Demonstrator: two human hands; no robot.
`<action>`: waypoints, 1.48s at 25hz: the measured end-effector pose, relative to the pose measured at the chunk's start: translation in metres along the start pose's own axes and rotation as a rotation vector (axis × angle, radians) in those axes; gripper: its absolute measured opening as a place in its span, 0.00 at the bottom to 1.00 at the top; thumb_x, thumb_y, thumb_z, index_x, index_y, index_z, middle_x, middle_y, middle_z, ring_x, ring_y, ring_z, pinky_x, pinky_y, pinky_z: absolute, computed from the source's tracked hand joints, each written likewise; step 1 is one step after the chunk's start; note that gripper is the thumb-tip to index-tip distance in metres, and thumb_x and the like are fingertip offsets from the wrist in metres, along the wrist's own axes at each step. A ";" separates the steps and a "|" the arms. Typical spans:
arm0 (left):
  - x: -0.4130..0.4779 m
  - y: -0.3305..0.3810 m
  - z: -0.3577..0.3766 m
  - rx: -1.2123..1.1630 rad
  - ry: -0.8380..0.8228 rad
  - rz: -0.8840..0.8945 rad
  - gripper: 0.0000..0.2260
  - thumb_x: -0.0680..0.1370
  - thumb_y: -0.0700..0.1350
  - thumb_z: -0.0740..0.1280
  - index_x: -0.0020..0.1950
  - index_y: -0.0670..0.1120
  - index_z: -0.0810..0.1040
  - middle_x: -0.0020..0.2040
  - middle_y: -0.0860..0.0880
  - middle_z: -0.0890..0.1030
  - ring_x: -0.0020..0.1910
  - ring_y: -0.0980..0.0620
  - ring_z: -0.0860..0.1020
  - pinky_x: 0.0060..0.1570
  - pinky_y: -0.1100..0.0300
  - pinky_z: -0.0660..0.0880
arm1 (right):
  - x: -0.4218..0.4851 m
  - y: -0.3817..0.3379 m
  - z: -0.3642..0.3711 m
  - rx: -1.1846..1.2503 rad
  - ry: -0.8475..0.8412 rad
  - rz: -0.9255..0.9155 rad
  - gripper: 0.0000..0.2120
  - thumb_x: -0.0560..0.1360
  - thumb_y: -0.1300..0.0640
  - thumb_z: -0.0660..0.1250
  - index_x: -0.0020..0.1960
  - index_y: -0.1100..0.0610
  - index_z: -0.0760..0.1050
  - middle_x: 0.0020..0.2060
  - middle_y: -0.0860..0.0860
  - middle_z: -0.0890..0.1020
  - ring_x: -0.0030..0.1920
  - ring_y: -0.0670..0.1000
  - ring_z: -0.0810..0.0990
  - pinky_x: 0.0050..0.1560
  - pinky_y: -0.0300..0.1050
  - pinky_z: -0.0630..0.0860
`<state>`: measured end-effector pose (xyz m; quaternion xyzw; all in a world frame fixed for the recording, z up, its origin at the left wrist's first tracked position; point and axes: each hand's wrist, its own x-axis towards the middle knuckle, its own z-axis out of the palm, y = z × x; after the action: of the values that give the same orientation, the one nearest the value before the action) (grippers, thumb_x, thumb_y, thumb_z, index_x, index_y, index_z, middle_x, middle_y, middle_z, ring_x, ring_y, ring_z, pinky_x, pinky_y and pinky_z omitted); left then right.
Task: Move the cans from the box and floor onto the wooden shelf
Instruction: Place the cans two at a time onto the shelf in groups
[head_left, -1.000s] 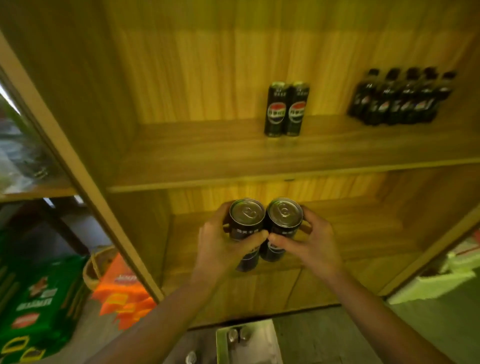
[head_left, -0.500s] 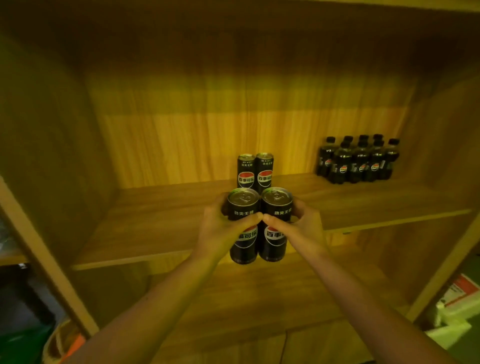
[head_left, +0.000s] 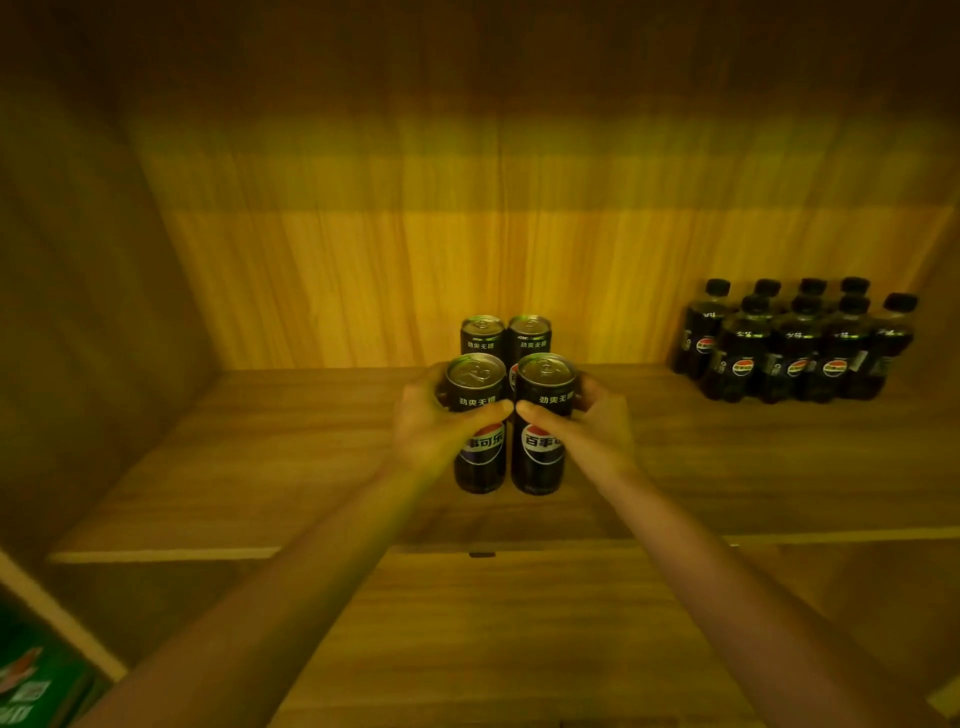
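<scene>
Two black cans with silver tops stand side by side over the wooden shelf (head_left: 270, 467). My left hand (head_left: 431, 426) grips the left can (head_left: 478, 457) and my right hand (head_left: 592, 431) grips the right can (head_left: 540, 457), thumbs across the fronts. Their bases sit at the shelf board; I cannot tell if they touch it. Directly behind them, against the back panel, stand two more black cans (head_left: 506, 335), partly hidden by the held pair.
A shrink-wrapped pack of several small dark bottles (head_left: 789, 348) stands at the shelf's right rear. The cabinet's left wall (head_left: 78, 338) closes that side. A lower shelf (head_left: 519, 649) lies below. A green pack (head_left: 31, 691) shows at bottom left.
Both hands have lifted the two cans from the lower compartment level up and forward over the shelf, right in front of the two standing cans. The view has moved closer.
</scene>
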<state>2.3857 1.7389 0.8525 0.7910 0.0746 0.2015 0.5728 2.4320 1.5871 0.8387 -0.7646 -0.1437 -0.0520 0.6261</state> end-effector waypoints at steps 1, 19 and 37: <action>0.004 -0.003 0.003 0.004 -0.003 -0.007 0.29 0.64 0.44 0.77 0.63 0.44 0.74 0.58 0.45 0.81 0.57 0.49 0.78 0.56 0.53 0.77 | 0.005 0.003 0.001 0.011 -0.005 0.001 0.28 0.62 0.56 0.76 0.60 0.56 0.73 0.57 0.52 0.80 0.44 0.37 0.74 0.39 0.30 0.69; 0.032 -0.030 0.016 -0.038 -0.094 -0.017 0.29 0.68 0.46 0.74 0.67 0.46 0.69 0.63 0.46 0.77 0.63 0.49 0.75 0.58 0.53 0.74 | 0.031 0.037 0.012 0.043 -0.037 0.027 0.31 0.65 0.53 0.74 0.65 0.54 0.66 0.49 0.40 0.74 0.47 0.35 0.73 0.43 0.29 0.72; 0.039 -0.105 0.022 1.055 -0.310 -0.017 0.41 0.72 0.70 0.51 0.76 0.48 0.41 0.78 0.44 0.45 0.76 0.45 0.42 0.73 0.45 0.38 | 0.024 0.099 0.020 -1.014 -0.106 -0.003 0.44 0.70 0.30 0.54 0.74 0.57 0.50 0.75 0.56 0.56 0.75 0.56 0.54 0.73 0.53 0.53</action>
<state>2.4418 1.7682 0.7579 0.9907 0.0865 0.0133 0.1043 2.4810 1.5923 0.7469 -0.9737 -0.1331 -0.0772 0.1680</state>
